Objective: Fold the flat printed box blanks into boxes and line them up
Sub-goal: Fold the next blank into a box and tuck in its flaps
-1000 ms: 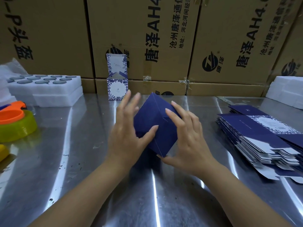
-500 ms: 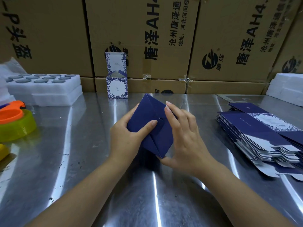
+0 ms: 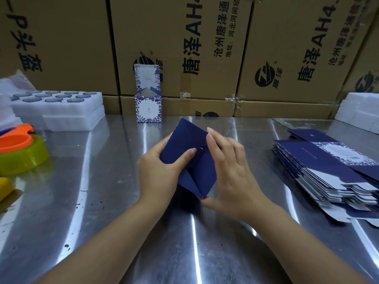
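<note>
A person's two bare hands work at a dark blue box (image 3: pixel 196 173), held tilted on one corner just above a shiny metal table (image 3: pixel 102 201), mid-frame. The left hand (image 3: pixel 158 171) grasps its left side, thumb pressed across the upper face. The right hand (image 3: pixel 229 175) lies on it with fingers nearly straight, pressing down a flap (whether that flap has locked is hard to tell). A finished floral box (image 3: pixel 148 108) stands upright, lid open, at the table's far edge against brown cartons (image 3: pixel 174 48). A stack of flat blanks (image 3: pixel 328 169) lies well to the right.
</note>
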